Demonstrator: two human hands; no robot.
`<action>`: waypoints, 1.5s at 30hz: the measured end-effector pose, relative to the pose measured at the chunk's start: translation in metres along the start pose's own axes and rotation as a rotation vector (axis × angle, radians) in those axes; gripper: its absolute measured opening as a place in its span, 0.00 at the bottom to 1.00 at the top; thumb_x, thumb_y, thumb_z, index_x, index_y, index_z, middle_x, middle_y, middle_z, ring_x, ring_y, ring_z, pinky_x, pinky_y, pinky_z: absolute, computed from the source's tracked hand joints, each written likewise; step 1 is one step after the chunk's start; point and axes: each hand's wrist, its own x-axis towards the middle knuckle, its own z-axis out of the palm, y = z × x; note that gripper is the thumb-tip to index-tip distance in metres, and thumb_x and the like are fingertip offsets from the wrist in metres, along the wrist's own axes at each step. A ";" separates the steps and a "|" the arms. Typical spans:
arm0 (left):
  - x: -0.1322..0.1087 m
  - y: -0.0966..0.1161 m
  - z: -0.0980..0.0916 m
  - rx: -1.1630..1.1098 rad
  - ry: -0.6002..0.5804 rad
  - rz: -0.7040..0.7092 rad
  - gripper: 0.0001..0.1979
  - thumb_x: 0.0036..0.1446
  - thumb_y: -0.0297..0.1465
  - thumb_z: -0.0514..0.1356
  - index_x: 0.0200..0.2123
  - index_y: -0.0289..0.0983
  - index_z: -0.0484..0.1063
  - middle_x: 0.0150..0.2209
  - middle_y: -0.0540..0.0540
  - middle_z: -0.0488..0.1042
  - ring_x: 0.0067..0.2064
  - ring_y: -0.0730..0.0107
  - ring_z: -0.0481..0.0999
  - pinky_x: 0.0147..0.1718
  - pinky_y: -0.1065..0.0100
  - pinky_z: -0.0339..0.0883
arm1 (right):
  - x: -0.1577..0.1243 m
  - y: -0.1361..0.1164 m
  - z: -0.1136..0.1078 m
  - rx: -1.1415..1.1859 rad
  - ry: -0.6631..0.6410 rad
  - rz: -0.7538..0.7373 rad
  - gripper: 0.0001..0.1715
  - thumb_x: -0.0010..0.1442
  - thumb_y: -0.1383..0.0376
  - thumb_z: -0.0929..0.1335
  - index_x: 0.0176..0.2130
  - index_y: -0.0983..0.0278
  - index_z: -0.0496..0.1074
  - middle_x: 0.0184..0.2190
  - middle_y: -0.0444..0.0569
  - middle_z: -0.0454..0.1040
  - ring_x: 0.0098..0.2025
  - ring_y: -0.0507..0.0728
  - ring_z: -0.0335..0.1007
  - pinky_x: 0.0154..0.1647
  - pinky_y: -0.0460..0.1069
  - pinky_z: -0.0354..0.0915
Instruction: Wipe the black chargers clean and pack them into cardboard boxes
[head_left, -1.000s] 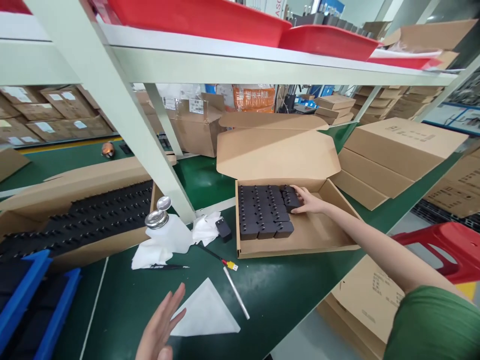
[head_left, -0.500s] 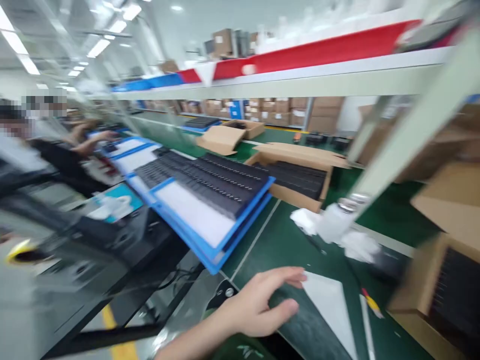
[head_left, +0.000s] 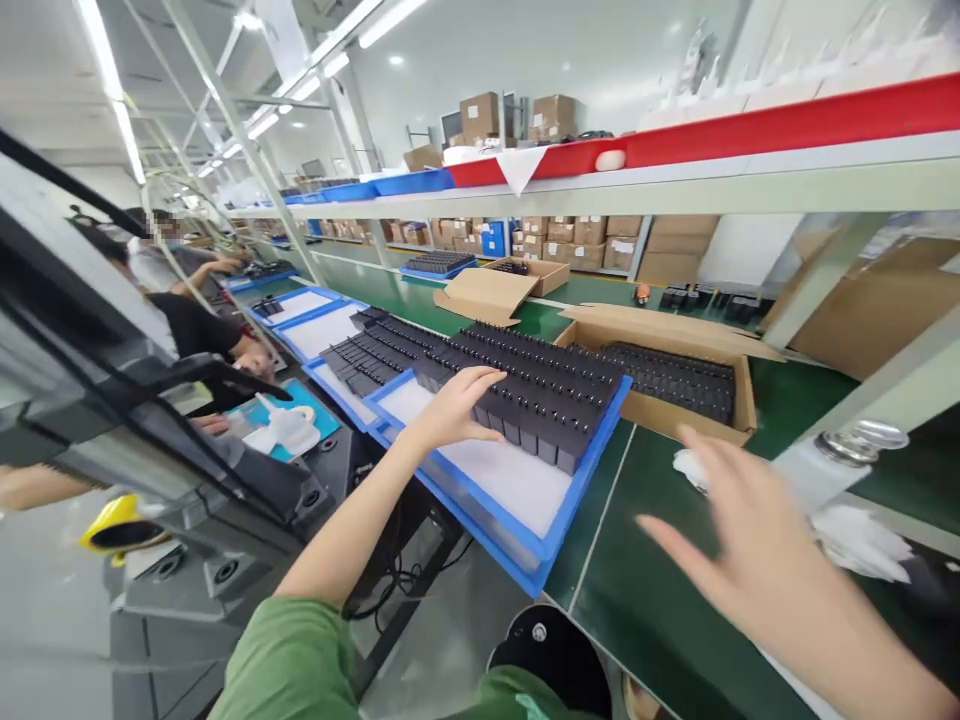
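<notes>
1. Green fabric, my left sleeve [head_left: 289, 650], shows at the lower edge.
2. My right hand [head_left: 765, 545] is open, thumb spread well from the fingers, somewhat blurred. It appears above the green bench [head_left: 637, 570], near a white bottle [head_left: 804, 475] with a metal cap.
3. My left hand [head_left: 456, 408] is open, thumb and fingers parted, at the near side of the black units [head_left: 525, 375]. Contact with them: I cannot tell.
4. The units stand in close rows in a blue tray [head_left: 587, 475], on its white liner; a bare strip of liner runs along the near side.
5. An open cardboard box [head_left: 667, 418], just beyond the tray's right end, contains more black units [head_left: 667, 375].
6. At far left, a co-worker's black sleeve [head_left: 191, 330] shows.
7. Brown cartons [head_left: 589, 245] stand stacked in the background.
</notes>
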 end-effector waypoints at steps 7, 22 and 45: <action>0.029 -0.046 0.037 0.121 -0.182 0.271 0.48 0.48 0.61 0.64 0.62 0.34 0.66 0.58 0.30 0.71 0.58 0.41 0.71 0.56 0.46 0.66 | 0.070 -0.046 0.140 -0.272 -0.166 0.081 0.50 0.53 0.47 0.76 0.64 0.70 0.63 0.51 0.67 0.69 0.53 0.77 0.65 0.51 0.70 0.67; 0.023 -0.045 0.050 0.361 -0.003 0.447 0.31 0.45 0.50 0.67 0.45 0.35 0.69 0.40 0.40 0.73 0.39 0.53 0.73 0.37 0.56 0.66 | 0.072 -0.060 0.160 -0.401 -0.026 0.138 0.37 0.43 0.44 0.79 0.42 0.63 0.69 0.42 0.53 0.68 0.44 0.65 0.66 0.43 0.56 0.63; -0.013 0.184 0.063 0.420 -0.020 0.433 0.27 0.57 0.57 0.59 0.38 0.37 0.71 0.34 0.44 0.73 0.31 0.60 0.74 0.23 0.62 0.62 | -0.048 -0.045 -0.038 -0.144 -0.163 0.050 0.37 0.50 0.40 0.76 0.45 0.66 0.71 0.41 0.53 0.70 0.44 0.62 0.68 0.46 0.57 0.67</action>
